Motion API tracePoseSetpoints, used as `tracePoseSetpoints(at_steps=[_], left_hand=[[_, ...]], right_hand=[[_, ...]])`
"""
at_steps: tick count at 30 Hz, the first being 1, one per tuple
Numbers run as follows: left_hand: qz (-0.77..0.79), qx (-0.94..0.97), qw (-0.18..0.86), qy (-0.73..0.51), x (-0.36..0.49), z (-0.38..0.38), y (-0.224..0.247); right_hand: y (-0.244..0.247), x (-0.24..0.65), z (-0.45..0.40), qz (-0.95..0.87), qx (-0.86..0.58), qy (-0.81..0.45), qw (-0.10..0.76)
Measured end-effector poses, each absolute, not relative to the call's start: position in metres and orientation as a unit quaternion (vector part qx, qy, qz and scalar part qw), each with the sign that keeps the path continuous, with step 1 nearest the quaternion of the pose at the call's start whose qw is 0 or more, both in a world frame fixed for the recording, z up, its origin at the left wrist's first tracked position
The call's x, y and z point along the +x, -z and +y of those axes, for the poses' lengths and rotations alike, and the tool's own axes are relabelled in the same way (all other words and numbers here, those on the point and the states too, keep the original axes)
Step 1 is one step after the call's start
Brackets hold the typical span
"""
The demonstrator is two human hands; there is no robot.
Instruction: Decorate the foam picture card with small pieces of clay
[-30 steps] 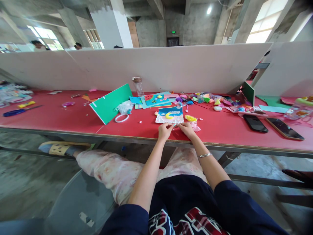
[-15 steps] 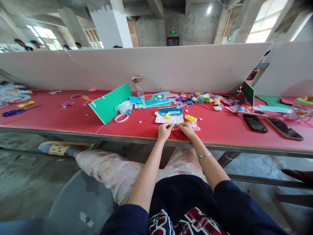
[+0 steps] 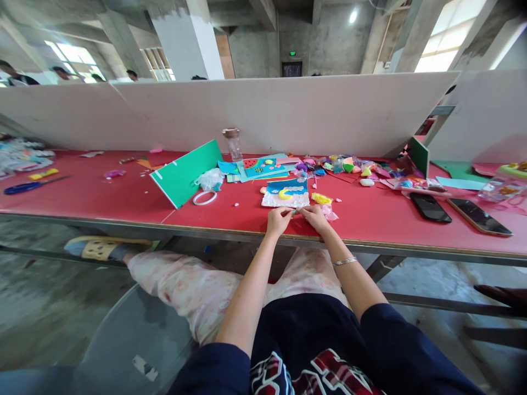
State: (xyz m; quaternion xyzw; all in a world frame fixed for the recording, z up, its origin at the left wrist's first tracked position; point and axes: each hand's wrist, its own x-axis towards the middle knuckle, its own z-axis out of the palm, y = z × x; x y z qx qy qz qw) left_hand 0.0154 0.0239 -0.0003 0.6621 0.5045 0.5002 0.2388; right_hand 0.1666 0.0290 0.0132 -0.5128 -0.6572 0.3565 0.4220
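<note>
Near the table's front edge, my left hand [image 3: 279, 220] and my right hand [image 3: 314, 218] meet with fingertips pinched together. Between them is a small green piece of clay [image 3: 294, 212], mostly covered by the fingers. Just beyond lies a blue picture card [image 3: 297, 187] with a yellow crescent moon [image 3: 284, 194], pale cloud shapes and a white lower strip. To the right of the card are a yellow clay packet [image 3: 321, 198] and a pink packet [image 3: 328, 212], the latter close to my right hand.
Bright clay packets [image 3: 349, 166] crowd the table's back right. Behind the card lies a watermelon picture [image 3: 261, 167]. A tilted green board [image 3: 187, 174], white ring [image 3: 205, 198] and clear bottle [image 3: 233, 147] stand left; two phones [image 3: 430, 207] lie right. A white partition [image 3: 263, 112] runs behind.
My hands stay almost in place, fingertips shifting slightly around the small piece, which shows a little more green now. The things on the table have not moved.
</note>
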Motion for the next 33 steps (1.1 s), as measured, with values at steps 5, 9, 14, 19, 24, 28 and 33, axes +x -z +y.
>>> tracePoseSetpoints(at_steps=[5, 9, 14, 19, 24, 28, 33], left_hand=[[0.499, 0.667, 0.244, -0.497, 0.0154, 0.022, -0.001], [0.5, 0.668, 0.241, -0.496, 0.0155, 0.021, -0.0022], [0.5, 0.675, 0.234, -0.489, 0.0154, 0.0202, -0.0021], [0.504, 0.676, 0.23, -0.486, 0.0159, 0.0188, -0.004], [0.507, 0.672, 0.233, -0.487, 0.0168, 0.0174, -0.0058], [0.504, 0.673, 0.24, -0.485, 0.0172, 0.0171, -0.005], [0.505, 0.676, 0.238, -0.481, 0.0178, 0.0171, -0.0051]], right_hand=[[-0.0114, 0.1665, 0.0296, -0.66, -0.523, -0.336, 0.422], [-0.0109, 0.1663, 0.0294, -0.661, -0.524, -0.335, 0.42], [-0.011, 0.1659, 0.0285, -0.666, -0.522, -0.328, 0.42], [-0.0113, 0.1657, 0.0285, -0.662, -0.525, -0.329, 0.421], [-0.0113, 0.166, 0.0293, -0.659, -0.523, -0.339, 0.421], [-0.0112, 0.1668, 0.0285, -0.658, -0.521, -0.343, 0.422], [-0.0117, 0.1674, 0.0279, -0.656, -0.523, -0.347, 0.419]])
